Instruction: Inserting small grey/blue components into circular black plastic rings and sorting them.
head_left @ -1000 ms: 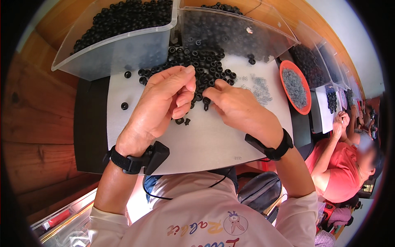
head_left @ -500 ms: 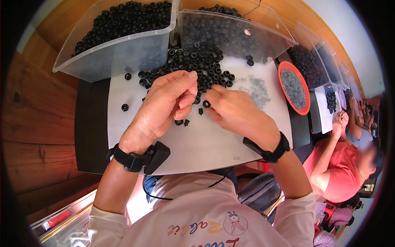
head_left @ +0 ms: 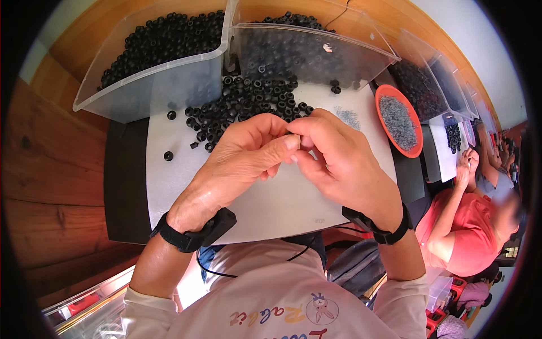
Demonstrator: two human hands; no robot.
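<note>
Over the middle of the white board, my left hand and my right hand meet with their fingertips touching. Both are closed in a pinch. A bit of a small black part shows between the fingertips, mostly covered by them, and I cannot tell its full shape. Just beyond my hands spreads a heap of black ring-shaped parts, each with a hole through it. Two single rings lie off to the left, one of them this black ring.
Two clear plastic bins full of black rings stand at the back. An orange-red dish of small grey pieces sits at the right, near loose grey pieces on the white board. A person in a red shirt works farther right.
My right hand has left the near edge of the black heap and come up against my left. The left hand has moved right and slightly nearer me. Their fingertips now meet.
</note>
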